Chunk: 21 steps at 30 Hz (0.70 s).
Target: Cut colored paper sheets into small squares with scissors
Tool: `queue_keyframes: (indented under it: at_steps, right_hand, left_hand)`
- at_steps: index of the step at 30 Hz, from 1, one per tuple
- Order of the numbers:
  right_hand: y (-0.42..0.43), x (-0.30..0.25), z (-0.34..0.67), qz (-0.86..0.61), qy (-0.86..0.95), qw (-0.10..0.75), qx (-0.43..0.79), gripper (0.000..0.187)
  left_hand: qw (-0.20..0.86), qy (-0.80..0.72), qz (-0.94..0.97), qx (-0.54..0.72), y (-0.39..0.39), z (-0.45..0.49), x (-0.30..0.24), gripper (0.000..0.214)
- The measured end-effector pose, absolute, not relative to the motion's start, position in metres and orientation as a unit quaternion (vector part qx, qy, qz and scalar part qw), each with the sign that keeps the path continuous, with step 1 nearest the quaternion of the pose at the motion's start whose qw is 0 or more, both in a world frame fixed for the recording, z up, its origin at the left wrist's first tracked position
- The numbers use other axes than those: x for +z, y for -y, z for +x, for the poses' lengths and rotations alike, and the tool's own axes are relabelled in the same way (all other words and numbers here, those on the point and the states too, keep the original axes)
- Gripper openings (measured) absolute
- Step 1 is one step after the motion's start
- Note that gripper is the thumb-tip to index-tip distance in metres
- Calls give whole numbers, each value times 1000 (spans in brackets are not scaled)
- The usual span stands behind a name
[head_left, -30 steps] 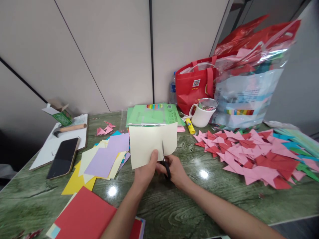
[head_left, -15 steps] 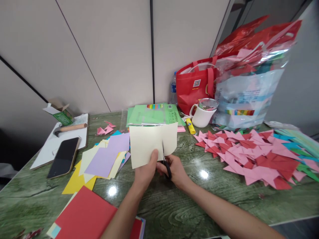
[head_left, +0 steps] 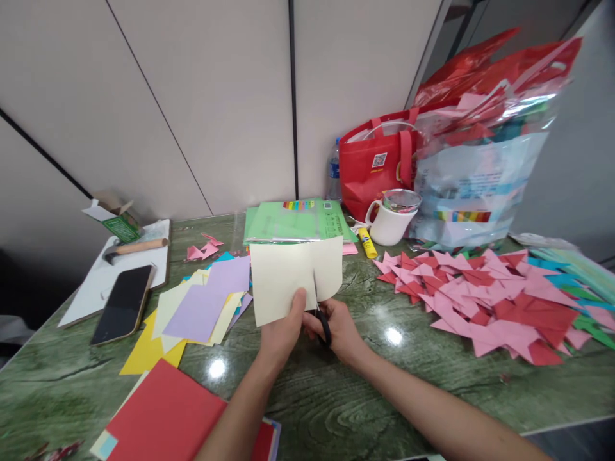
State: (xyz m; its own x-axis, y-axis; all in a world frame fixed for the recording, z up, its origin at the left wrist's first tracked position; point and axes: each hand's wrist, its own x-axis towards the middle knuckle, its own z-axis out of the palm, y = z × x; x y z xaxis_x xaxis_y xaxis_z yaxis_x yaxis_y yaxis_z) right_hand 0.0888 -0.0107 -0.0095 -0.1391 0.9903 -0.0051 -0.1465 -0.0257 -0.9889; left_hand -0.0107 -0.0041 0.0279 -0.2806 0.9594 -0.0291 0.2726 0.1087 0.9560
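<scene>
My left hand [head_left: 283, 333] pinches the lower edge of a cream sheet of paper [head_left: 281, 278], holding it upright above the green table. Black-handled scissors [head_left: 321, 320] sit in my right hand [head_left: 342, 330], fingers wrapped through the handles. Their blades enter the sheet from below, and a slit runs up from the bottom edge right of centre. The two hands touch just under the paper.
Loose yellow, lilac and cream sheets [head_left: 196, 307] lie left, a red sheet [head_left: 166, 413] nearer me. A phone [head_left: 123, 302] and hammer [head_left: 134, 248] rest far left. Folded pink and red pieces [head_left: 480, 291] spread right. Behind stand a green paper pack [head_left: 298, 221], white mug [head_left: 391, 218], glue stick [head_left: 368, 243] and bags [head_left: 461, 153].
The scissor blades have closed further into the cream sheet and show less above its lower edge; the right part of the sheet has shifted slightly. Hands stay in place.
</scene>
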Motion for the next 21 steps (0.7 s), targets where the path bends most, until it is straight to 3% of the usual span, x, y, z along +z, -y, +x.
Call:
queue_keyframes:
  at_steps: [21]
  right_hand:
    - [10, -11, 88, -429, 476, 511, 573, 29]
  left_hand:
    - [369, -649, 480, 461, 5, -11, 30, 19]
